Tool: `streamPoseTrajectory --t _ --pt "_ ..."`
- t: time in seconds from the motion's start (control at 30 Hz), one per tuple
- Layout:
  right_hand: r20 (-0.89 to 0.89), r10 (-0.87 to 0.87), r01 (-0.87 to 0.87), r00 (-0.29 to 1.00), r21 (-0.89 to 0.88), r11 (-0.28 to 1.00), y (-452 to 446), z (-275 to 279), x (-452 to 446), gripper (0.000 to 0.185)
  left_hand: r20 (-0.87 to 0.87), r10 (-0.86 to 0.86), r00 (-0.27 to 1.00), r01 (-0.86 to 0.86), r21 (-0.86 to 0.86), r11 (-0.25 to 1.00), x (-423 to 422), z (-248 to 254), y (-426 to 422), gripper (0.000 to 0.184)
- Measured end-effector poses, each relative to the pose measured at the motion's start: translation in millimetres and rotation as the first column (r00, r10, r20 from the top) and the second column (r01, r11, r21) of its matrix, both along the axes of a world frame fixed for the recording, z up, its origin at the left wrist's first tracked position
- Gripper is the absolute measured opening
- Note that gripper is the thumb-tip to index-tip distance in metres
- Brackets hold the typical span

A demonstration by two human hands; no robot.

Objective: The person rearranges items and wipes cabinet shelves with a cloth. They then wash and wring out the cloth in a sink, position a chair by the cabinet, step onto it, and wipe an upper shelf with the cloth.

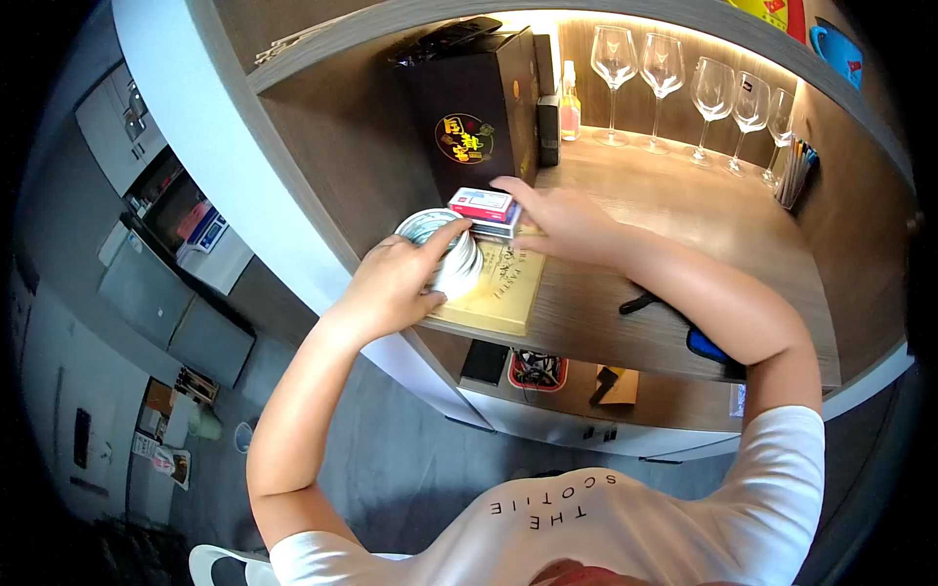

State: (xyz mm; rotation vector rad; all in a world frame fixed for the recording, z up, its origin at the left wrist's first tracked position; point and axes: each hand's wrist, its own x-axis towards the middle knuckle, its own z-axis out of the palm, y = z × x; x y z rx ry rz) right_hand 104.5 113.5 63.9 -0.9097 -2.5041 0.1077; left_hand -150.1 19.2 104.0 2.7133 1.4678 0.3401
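On the shelf, my left hand [389,281] curls around a stack of nested white cups or bowls [457,269], its thumb and fingers on both sides of it. Blue-green patterning shows inside the top one. To its right, my right hand [567,223] grips the right side of a small stack of flat boxes [485,205] that look like playing-card boxes, the top one red and white. The stacks stand side by side, very close together. Under them lies a flat yellow box [500,298] with printed lettering; some fingertips are hidden.
A tall dark box [469,112] with gold characters stands behind my hands. Several wine glasses [614,68] line the back, with a small bottle [570,103] and a pen holder [796,176]. A black strap [640,303] lies near the front edge. Below is a red basket [537,371].
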Motion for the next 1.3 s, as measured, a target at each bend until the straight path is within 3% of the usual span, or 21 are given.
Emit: streamPoseTrajectory --t 0.1,0.13,0.23,0.3,0.37,0.4,0.47,0.5,0.57,0.67,0.77,0.83,0.9,1.0,1.1,1.23,1.3 --pt "-0.045 0.042 -0.043 0.998 -0.002 0.999 13.7 -5.7 -19.2 0.075 -0.004 0.036 0.999 -0.036 -0.011 0.999 3.9 0.5 -4.0 0.089" --pt "-0.048 0.001 -0.005 0.999 -0.081 0.997 8.5 -0.6 -18.4 0.075 -0.003 0.029 1.0 -0.029 -0.012 1.0 4.0 -0.1 -1.3 0.089" --pt "-0.019 0.01 -0.013 1.0 -0.125 0.992 -4.4 5.2 -2.5 0.078 0.111 -0.048 0.993 0.048 0.001 0.999 2.3 -8.2 13.3 0.087" --pt "0.073 -0.104 0.118 0.992 -0.231 0.966 -36.9 20.5 32.6 0.08 0.087 0.016 0.996 -0.009 -0.082 0.997 6.7 -2.8 14.3 0.09" --pt "0.18 -0.212 0.229 0.961 -0.081 0.97 -66.3 23.3 76.7 0.08 0.128 -0.161 0.979 0.14 0.157 0.978 5.1 -5.3 9.1 0.087" --pt "0.195 -0.245 0.264 0.95 -0.078 0.961 -83.1 17.9 100.4 0.08 0.174 -0.135 0.975 0.104 0.178 0.979 7.6 -3.2 0.2 0.09" --pt "0.387 -0.377 0.255 0.841 0.331 0.908 -122.7 5.4 152.3 0.073 0.169 -0.086 0.982 0.042 0.245 0.968 17.0 2.0 -16.1 0.083" --pt "0.412 -0.304 0.251 0.859 0.177 0.952 -128.9 -11.7 180.1 0.066 0.187 -0.106 0.977 0.043 0.314 0.948 19.3 -2.0 -16.4 0.08" --pt "0.001 -0.315 0.312 0.949 -0.136 0.94 -128.4 -37.0 226.6 0.06 0.169 -0.141 0.975 0.07 0.368 0.927 21.9 -11.4 -8.0 0.074" --pt "0.132 -0.605 0.611 0.785 -0.004 0.792 -115.0 -36.1 314.8 0.057 0.13 -0.141 0.981 0.083 0.372 0.925 30.3 -12.6 6.3 0.067" --pt "0.12 -0.885 0.866 0.45 0.183 0.465 -85.3 -67.0 432.3 0.055 0.07 -0.137 0.988 0.098 0.401 0.911 33.2 -11.5 15.0 0.061" --pt "0.135 -0.966 0.961 0.221 0.137 0.239 -58.6 -69.6 437.6 0.057 0.059 -0.141 0.988 0.107 0.39 0.915 35.5 -13.8 13.7 0.062" --pt "0.212 -0.968 0.98 0.134 0.115 0.161 -23.3 -70.5 398.9 0.06 0.036 -0.148 0.988 0.12 0.409 0.905 35.5 -14.5 14.3 0.062" --pt "0.221 -0.854 0.856 0.472 0.116 0.503 18.7 -62.2 285.7 0.061 0.035 -0.156 0.987 0.126 0.435 0.891 35.3 -19.2 17.9 0.059" --pt "0.108 -0.57 0.56 0.814 0.11 0.821 47.3 -72.0 164.6 0.057 0.049 -0.126 0.991 0.086 0.491 0.867 35.1 -26.6 19.9 0.058" --pt "-0.008 -0.091 0.091 0.996 0.155 0.984 -10.8 -60.5 75.2 0.036 0.048 -0.134 0.99 0.071 0.653 0.754 39.4 -32.8 5.9 0.054" --pt "-0.022 -0.064 0.067 0.998 0.167 0.984 -41.4 -56.2 92.8 0.036 0.134 -0.197 0.971 0.051 0.692 0.72 40.9 -48.5 -10.9 0.047"
